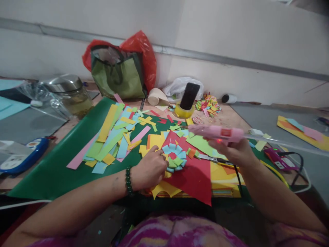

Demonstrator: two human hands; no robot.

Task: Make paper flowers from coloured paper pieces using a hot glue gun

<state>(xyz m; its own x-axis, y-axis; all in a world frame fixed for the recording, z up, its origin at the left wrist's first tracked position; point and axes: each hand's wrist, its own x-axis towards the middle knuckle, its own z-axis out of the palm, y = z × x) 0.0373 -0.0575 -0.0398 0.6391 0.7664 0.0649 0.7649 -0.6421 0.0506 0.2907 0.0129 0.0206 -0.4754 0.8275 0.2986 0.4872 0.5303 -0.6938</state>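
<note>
My right hand (233, 151) grips a pink glue gun (218, 133), held level above the table with its nozzle pointing left and a red light glowing underneath. My left hand (150, 168) is curled, fingers pinched at the edge of a paper flower (175, 156) made of blue and green strips in a ring. The flower lies on a red paper sheet (195, 176). A dark green bead bracelet sits on my left wrist. Scissors (213, 159) lie just right of the flower, under the glue gun.
A large green sheet (53, 171) covers the table, strewn with coloured paper strips (115, 137). At the back stand a phone (189, 96) in a yellow tape roll, a green and red bag (120, 70), a glass jar (72, 94). A second glue gun (279, 159) lies right.
</note>
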